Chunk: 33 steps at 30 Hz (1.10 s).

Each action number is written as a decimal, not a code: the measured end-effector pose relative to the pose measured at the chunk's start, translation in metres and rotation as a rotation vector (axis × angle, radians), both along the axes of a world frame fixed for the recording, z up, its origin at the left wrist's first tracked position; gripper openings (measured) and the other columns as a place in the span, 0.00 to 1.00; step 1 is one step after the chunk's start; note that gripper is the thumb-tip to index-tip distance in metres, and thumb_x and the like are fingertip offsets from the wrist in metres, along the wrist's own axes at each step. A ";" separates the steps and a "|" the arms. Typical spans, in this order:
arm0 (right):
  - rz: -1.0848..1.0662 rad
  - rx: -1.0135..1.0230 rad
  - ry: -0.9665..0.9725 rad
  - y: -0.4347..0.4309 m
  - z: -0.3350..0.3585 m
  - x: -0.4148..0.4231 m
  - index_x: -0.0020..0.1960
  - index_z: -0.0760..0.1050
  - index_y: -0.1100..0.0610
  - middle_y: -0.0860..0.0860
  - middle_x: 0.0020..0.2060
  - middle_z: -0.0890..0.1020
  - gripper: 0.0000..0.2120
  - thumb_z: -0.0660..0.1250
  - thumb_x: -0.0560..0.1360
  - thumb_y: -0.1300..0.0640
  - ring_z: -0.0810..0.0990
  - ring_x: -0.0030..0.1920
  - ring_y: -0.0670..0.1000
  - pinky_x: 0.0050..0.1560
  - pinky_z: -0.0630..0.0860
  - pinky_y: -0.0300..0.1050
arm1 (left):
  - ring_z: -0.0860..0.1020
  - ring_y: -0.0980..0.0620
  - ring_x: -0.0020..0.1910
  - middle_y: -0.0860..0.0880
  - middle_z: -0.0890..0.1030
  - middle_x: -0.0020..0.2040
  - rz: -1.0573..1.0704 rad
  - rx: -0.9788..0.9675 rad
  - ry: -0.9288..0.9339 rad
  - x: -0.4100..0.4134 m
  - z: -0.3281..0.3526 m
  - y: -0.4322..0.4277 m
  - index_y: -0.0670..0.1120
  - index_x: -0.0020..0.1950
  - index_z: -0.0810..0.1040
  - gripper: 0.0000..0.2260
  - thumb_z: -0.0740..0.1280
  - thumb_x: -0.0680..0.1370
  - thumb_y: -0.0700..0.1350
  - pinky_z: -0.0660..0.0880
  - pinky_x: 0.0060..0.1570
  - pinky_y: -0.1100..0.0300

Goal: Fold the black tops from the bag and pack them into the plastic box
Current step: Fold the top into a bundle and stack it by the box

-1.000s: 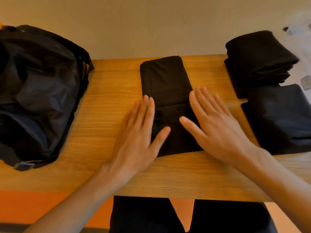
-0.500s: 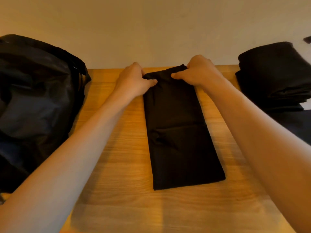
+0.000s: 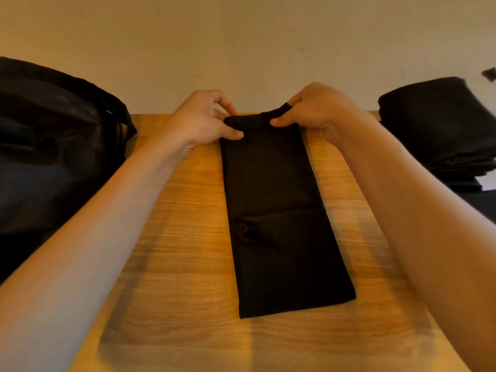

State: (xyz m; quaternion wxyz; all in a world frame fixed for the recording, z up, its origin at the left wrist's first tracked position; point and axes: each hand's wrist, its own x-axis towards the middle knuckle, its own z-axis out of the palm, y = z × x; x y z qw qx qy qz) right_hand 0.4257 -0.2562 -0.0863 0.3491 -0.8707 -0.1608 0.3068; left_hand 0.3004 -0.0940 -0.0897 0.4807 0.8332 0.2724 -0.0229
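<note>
A black top (image 3: pixel 276 208), folded into a long narrow strip, lies lengthwise on the wooden table (image 3: pixel 174 264). My left hand (image 3: pixel 201 119) pinches the strip's far left corner between thumb and fingers. My right hand (image 3: pixel 314 111) pinches the far right corner, and that end is lifted slightly off the table. The black bag (image 3: pixel 53 151) sits at the left edge of the table. No plastic box shows clearly in this view.
A stack of folded black tops (image 3: pixel 440 130) sits at the right, with more dark cloth (image 3: pixel 483 202) in front of it. A plain wall rises right behind the table's far edge.
My hands left the near part of the top, where they lay flat, reached to its far end and took hold of both corners. That end has since risen a little.
</note>
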 end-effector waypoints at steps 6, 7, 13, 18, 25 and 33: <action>-0.057 0.304 -0.012 -0.030 -0.005 -0.016 0.56 0.83 0.55 0.48 0.49 0.85 0.13 0.78 0.72 0.57 0.83 0.51 0.45 0.52 0.77 0.41 | 0.84 0.51 0.48 0.50 0.84 0.47 -0.007 0.140 -0.278 -0.023 -0.004 -0.012 0.46 0.55 0.80 0.17 0.80 0.70 0.38 0.82 0.51 0.56; -0.041 0.340 -0.040 -0.036 -0.005 -0.022 0.52 0.83 0.54 0.48 0.46 0.85 0.09 0.78 0.73 0.58 0.83 0.48 0.44 0.49 0.76 0.39 | 0.83 0.51 0.48 0.52 0.84 0.47 -0.018 0.150 -0.334 -0.030 -0.007 -0.016 0.45 0.54 0.80 0.16 0.80 0.70 0.38 0.81 0.50 0.58; 0.188 0.291 -0.332 -0.077 -0.003 -0.054 0.60 0.82 0.48 0.41 0.49 0.84 0.15 0.77 0.74 0.57 0.81 0.50 0.38 0.49 0.72 0.28 | 0.83 0.57 0.50 0.54 0.84 0.50 -0.104 0.146 -0.495 -0.068 -0.022 -0.036 0.46 0.53 0.81 0.16 0.79 0.70 0.34 0.79 0.52 0.63; 0.395 0.214 -0.657 -0.100 -0.020 -0.073 0.54 0.84 0.50 0.42 0.47 0.81 0.10 0.77 0.74 0.58 0.76 0.49 0.40 0.56 0.71 0.34 | 0.83 0.55 0.52 0.48 0.84 0.52 -0.216 0.240 -0.554 -0.092 -0.036 -0.045 0.41 0.53 0.85 0.15 0.77 0.69 0.29 0.80 0.56 0.58; 0.542 0.206 -0.780 -0.113 -0.028 -0.081 0.56 0.84 0.54 0.51 0.51 0.84 0.12 0.77 0.73 0.61 0.78 0.56 0.52 0.58 0.77 0.53 | 0.82 0.57 0.55 0.50 0.84 0.53 -0.233 0.325 -0.562 -0.114 -0.040 -0.053 0.43 0.49 0.86 0.11 0.75 0.71 0.29 0.78 0.60 0.62; 0.613 0.100 -0.718 -0.124 -0.021 -0.086 0.60 0.83 0.53 0.48 0.55 0.81 0.20 0.69 0.74 0.71 0.73 0.58 0.47 0.60 0.75 0.51 | 0.82 0.56 0.56 0.49 0.84 0.53 -0.338 0.313 -0.574 -0.120 -0.039 -0.052 0.41 0.46 0.85 0.11 0.71 0.72 0.26 0.79 0.59 0.59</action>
